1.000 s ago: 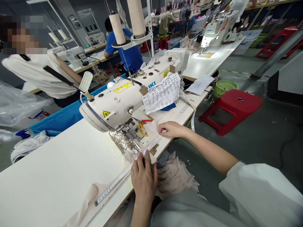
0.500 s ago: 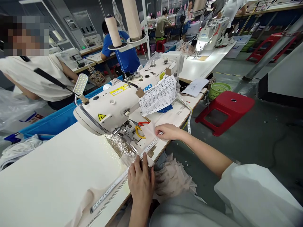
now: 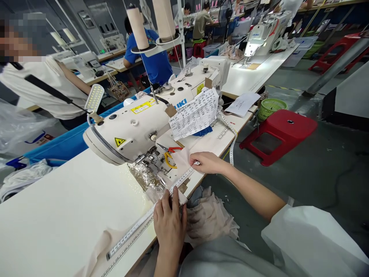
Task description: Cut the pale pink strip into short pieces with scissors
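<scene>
The right hand [image 3: 206, 162], at one o'clock from the flat-fingered left hand [image 3: 169, 221], pinches a smooth tape measure [image 3: 183, 178] over thin beige fabric [image 3: 182, 158]. Both stay put.

A white tabletop [image 3: 57, 215] carries a sewing machine [image 3: 127, 129], pale fabric [image 3: 99, 248] and paper [image 3: 242, 104].
</scene>
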Tool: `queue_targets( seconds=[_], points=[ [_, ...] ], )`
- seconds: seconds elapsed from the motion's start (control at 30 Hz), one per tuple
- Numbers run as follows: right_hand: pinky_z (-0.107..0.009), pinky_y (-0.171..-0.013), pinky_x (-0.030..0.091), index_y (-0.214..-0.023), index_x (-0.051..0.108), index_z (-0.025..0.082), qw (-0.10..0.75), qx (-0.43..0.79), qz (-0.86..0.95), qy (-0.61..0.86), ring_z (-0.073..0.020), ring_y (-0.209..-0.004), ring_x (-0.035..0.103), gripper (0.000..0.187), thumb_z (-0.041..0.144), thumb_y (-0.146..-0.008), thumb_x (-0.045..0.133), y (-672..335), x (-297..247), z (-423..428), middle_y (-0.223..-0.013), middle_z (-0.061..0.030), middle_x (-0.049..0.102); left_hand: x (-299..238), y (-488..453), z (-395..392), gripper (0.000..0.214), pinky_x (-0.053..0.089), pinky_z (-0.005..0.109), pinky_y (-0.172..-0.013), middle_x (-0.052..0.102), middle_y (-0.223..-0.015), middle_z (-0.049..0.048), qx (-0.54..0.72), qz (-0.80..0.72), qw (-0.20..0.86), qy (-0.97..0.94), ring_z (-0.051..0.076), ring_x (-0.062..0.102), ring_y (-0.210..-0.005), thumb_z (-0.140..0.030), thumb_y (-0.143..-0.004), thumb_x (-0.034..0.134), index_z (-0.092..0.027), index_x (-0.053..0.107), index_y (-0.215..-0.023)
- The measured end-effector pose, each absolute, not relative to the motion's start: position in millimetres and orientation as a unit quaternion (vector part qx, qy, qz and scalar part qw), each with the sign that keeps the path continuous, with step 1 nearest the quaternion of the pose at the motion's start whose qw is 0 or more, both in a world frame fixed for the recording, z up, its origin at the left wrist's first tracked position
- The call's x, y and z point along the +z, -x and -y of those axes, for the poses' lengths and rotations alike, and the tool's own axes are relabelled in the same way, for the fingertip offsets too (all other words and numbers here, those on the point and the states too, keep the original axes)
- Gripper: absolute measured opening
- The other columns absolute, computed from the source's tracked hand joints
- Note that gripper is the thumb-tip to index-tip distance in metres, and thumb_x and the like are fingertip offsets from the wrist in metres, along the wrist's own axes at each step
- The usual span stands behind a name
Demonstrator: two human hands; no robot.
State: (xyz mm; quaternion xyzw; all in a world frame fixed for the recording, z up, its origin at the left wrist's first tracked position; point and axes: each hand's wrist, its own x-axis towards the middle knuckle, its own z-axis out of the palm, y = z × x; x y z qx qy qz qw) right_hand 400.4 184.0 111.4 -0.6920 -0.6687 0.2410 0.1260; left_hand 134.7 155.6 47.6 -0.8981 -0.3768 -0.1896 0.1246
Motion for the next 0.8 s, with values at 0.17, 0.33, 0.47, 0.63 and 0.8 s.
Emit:
queue_targets(
  seconds=[0.17, 0.33, 0.47, 0.63, 0.8],
  points=[
    [-0.024, -0.070, 0.035, -0.098, 0.066, 0.019, 0.147, 0.236, 0.670, 0.689, -0.0185, -0.093, 0.061, 0.012, 0.012, -0.091, 0.060, -402.0, 104.3, -181.2, -0.104, -0.0004, 0.068, 47.1, -133.9, -154.7, 0.060, 0.050, 0.044, -0.089, 0.057, -0.134, 0.0160, -0.190, 0.380, 0.122, 0.897, 0.032, 0.056, -0.105, -0.029, -0.095, 0.059, -0.020, 0.042, -0.152],
    [-0.025, -0.070, 0.035, -0.096, 0.066, 0.019, 0.167, 0.227, 0.669, 0.688, -0.0178, -0.089, 0.061, 0.010, 0.012, -0.091, 0.060, -402.6, 100.0, -179.0, -0.104, 0.0004, 0.068, 51.2, -136.4, -152.9, 0.062, 0.049, 0.045, -0.089, 0.057, -0.133, 0.0164, -0.193, 0.389, 0.107, 0.894, 0.032, 0.056, -0.106, -0.027, -0.095, 0.060, -0.021, 0.039, -0.154],
    [-0.025, -0.071, 0.034, -0.096, 0.065, 0.019, 0.163, 0.222, 0.670, 0.690, -0.0188, -0.091, 0.061, 0.009, 0.013, -0.092, 0.061, -402.3, 101.8, -177.8, -0.105, -0.0001, 0.069, 50.7, -136.1, -153.3, 0.072, 0.049, 0.044, -0.088, 0.057, -0.134, 0.0166, -0.185, 0.380, 0.119, 0.898, 0.032, 0.056, -0.105, -0.028, -0.095, 0.061, -0.021, 0.028, -0.158],
    [-0.025, -0.071, 0.034, -0.096, 0.065, 0.019, 0.158, 0.224, 0.666, 0.694, -0.0187, -0.094, 0.062, 0.008, 0.013, -0.092, 0.061, -401.6, 102.1, -177.3, -0.106, 0.0006, 0.068, 49.9, -133.9, -154.7, 0.079, 0.048, 0.045, -0.090, 0.056, -0.135, 0.0173, -0.175, 0.376, 0.123, 0.902, 0.033, 0.056, -0.105, -0.028, -0.093, 0.064, -0.020, 0.023, -0.160],
    [-0.026, -0.070, 0.034, -0.095, 0.064, 0.019, 0.168, 0.222, 0.665, 0.693, -0.0185, -0.093, 0.061, 0.008, 0.012, -0.092, 0.062, -401.5, 100.3, -176.6, -0.105, 0.0009, 0.068, 50.4, -134.8, -153.9, 0.080, 0.048, 0.045, -0.092, 0.055, -0.137, 0.0170, -0.179, 0.379, 0.111, 0.901, 0.033, 0.056, -0.107, -0.027, -0.093, 0.063, -0.022, 0.021, -0.160]
  ],
)
